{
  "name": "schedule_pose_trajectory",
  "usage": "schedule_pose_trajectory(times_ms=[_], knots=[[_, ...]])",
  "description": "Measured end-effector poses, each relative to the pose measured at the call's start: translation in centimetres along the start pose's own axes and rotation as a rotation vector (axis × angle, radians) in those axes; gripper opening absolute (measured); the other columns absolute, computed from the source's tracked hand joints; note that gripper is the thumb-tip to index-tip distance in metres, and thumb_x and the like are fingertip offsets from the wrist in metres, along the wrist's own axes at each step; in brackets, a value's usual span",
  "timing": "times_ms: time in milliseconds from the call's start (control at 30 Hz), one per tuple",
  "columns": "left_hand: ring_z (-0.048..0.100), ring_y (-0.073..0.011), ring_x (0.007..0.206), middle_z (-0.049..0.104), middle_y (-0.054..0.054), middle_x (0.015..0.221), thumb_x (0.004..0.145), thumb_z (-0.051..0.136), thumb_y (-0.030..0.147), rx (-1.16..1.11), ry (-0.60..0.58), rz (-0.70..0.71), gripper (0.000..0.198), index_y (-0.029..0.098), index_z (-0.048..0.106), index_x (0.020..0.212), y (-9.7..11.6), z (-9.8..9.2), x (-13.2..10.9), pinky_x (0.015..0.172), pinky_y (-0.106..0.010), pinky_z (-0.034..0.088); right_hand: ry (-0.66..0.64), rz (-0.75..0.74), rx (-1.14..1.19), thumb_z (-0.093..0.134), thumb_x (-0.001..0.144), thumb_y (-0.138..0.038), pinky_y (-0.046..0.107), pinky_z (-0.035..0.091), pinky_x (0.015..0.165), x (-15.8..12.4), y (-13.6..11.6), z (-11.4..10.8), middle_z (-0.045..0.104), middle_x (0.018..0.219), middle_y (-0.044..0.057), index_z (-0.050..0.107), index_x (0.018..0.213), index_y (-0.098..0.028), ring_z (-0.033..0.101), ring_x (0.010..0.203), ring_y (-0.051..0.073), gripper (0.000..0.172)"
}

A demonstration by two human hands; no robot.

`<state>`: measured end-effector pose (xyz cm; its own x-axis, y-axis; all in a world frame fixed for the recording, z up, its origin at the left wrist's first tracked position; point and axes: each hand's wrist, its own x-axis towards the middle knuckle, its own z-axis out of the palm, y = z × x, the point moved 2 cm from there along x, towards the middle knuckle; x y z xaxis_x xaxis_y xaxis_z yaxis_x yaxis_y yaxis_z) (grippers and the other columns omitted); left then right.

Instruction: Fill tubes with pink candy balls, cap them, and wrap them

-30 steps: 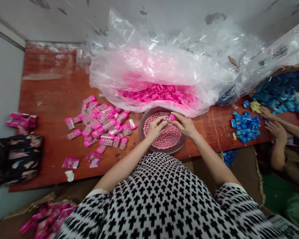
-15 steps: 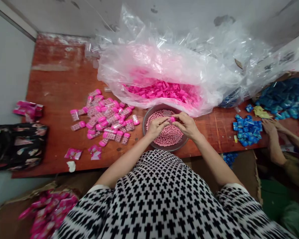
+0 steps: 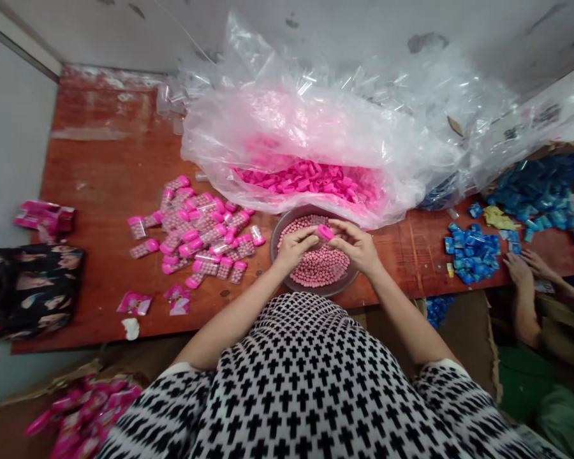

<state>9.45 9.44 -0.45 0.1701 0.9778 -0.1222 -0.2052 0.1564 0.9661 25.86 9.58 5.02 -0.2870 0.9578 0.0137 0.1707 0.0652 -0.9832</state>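
Both hands meet over a dark bowl of pink beads on the counter. The left hand is closed to a pinch at one side of a bright pink cap; the right hand pinches its other side, thumb and fingers nearly together. Whether a clear bottle sits beneath the cap is hidden by fingers. The step looks like fitting a cap, judging by the capped bead bottles left of the bowl. The next move seemingly calls for steady alignment and a firm press.
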Motion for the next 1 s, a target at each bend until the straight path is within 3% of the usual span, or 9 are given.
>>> schedule_pose_trajectory(times_ms=[67,133,333,500,700,900,1000], knots=[[0.066,-0.0185,0.080,0.070,-0.007,0.100,0.074,0.065,0.044,-0.082,0.048,-0.053,0.044,0.016,0.067,0.109,-0.3,-0.4,-0.3,0.075,-0.033,0.054,0.010,0.155,0.331,0.068,0.075,-0.039,0.037,0.053,0.082,-0.3,0.7,0.1,0.064,0.105,0.005,0.057,0.116,-0.025,0.064,0.084,0.016,0.045],[0.065,-0.0195,0.085,0.070,-0.007,0.101,0.074,0.065,0.043,-0.019,0.048,-0.022,0.042,0.016,0.068,0.106,0.0,-0.8,-0.7,0.078,-0.034,0.053,0.012,0.268,0.525,0.074,0.069,-0.037,0.036,0.054,0.082,-0.9,1.6,0.2,0.065,0.106,0.004,0.062,0.109,-0.025,0.066,0.082,0.016,0.043],[0.062,-0.0195,0.093,0.071,-0.006,0.093,0.080,0.061,0.033,0.376,-0.171,0.243,0.021,0.022,0.072,0.095,0.9,-0.5,-2.5,0.090,-0.039,0.047,-0.009,0.388,0.597,0.081,0.058,-0.038,0.028,0.052,0.076,-2.0,3.9,1.0,0.066,0.086,0.001,0.068,0.087,-0.019,0.062,0.079,0.013,0.037],[0.057,-0.0203,0.104,0.068,-0.007,0.103,0.082,0.059,0.032,0.356,-0.063,0.203,0.024,0.023,0.071,0.101,-1.1,-0.2,-4.9,0.094,-0.040,0.044,-0.149,0.665,0.863,0.073,0.068,-0.042,0.038,0.055,0.076,-3.9,3.5,4.0,0.067,0.087,0.003,0.064,0.095,-0.019,0.062,0.079,0.016,0.037],[0.063,-0.0195,0.098,0.071,-0.006,0.100,0.083,0.057,0.031,0.275,-0.037,0.142,0.023,0.021,0.071,0.098,-2.0,-0.8,-6.7,0.092,-0.039,0.047,0.011,0.684,1.029,0.068,0.071,-0.032,0.041,0.055,0.081,-5.3,4.2,7.1,0.067,0.080,0.003,0.062,0.084,-0.017,0.062,0.078,0.016,0.020],[0.064,-0.0194,0.098,0.071,-0.006,0.101,0.081,0.059,0.033,0.267,-0.042,0.085,0.023,0.021,0.072,0.096,-2.5,-1.4,-6.6,0.093,-0.038,0.048,0.045,0.718,1.092,0.058,0.079,-0.032,0.040,0.055,0.082,-5.4,5.4,8.3,0.068,0.084,0.003,0.060,0.090,-0.018,0.063,0.080,0.016,0.018],[0.064,-0.0201,0.099,0.070,-0.006,0.105,0.080,0.059,0.034,0.221,0.007,-0.005,0.026,0.020,0.071,0.098,-2.9,-1.4,-6.5,0.093,-0.038,0.048,0.007,0.755,0.996,0.056,0.082,-0.043,0.037,0.056,0.076,-4.7,5.6,8.3,0.068,0.080,0.003,0.059,0.092,-0.019,0.063,0.074,0.015,0.026]])
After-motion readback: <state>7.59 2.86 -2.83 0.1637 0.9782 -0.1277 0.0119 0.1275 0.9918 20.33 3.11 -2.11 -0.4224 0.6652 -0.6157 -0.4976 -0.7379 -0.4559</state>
